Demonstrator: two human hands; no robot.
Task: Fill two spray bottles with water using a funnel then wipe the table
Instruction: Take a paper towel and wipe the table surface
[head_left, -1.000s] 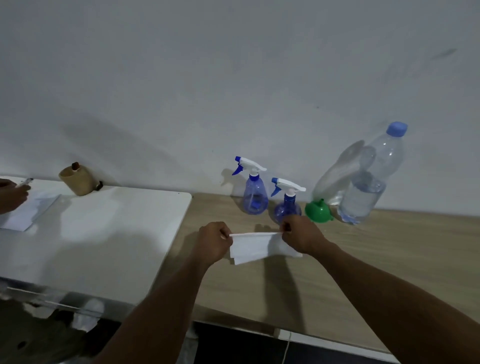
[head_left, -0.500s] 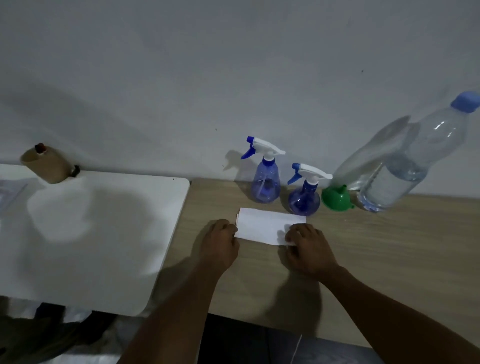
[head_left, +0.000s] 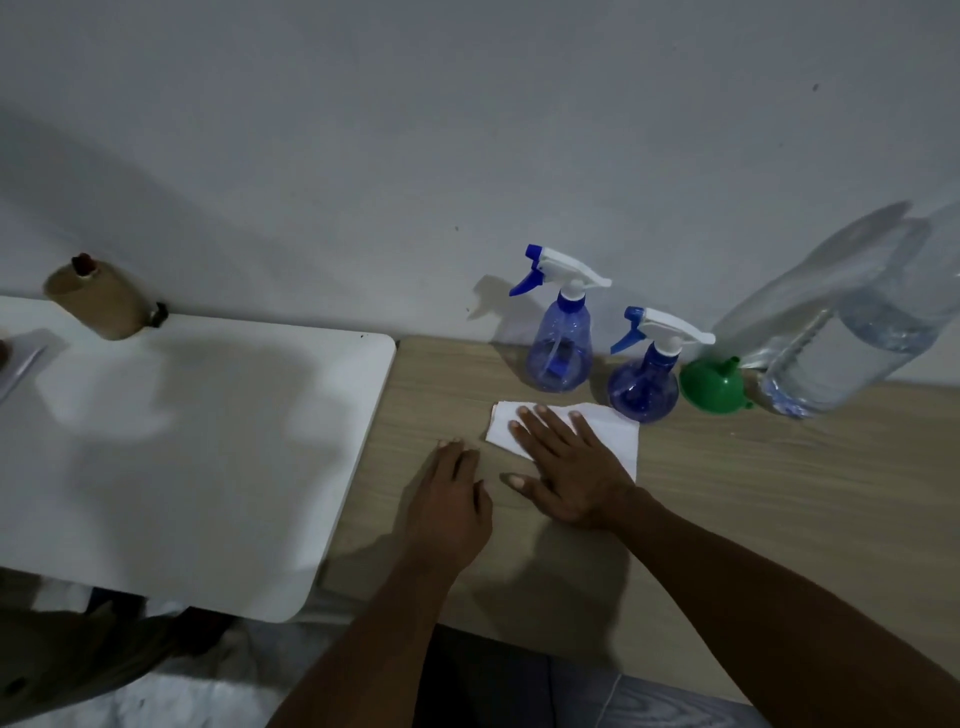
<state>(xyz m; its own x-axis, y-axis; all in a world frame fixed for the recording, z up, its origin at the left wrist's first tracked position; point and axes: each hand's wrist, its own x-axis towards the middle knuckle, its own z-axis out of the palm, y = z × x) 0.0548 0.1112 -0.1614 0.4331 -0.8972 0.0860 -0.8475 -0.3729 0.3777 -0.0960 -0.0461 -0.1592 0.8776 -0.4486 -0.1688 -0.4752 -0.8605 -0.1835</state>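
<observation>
A folded white tissue lies flat on the wooden table. My right hand presses on it with straight, spread fingers. My left hand rests flat on the wood just left of the tissue, not touching it. Behind the tissue stand two blue spray bottles with white heads, a taller one and a rounder one. A green funnel lies mouth-down to their right. A large clear water bottle, partly filled, stands at the far right by the wall.
A white table adjoins the wooden one on the left. A tan cylinder-shaped object sits at its back by the wall, and a sheet of paper shows at the left edge. The wall runs close behind everything.
The tissue was held up between both hands, then laid on the table. My right hand has moved onto it and spread flat; my left hand has let go and rests beside it.
</observation>
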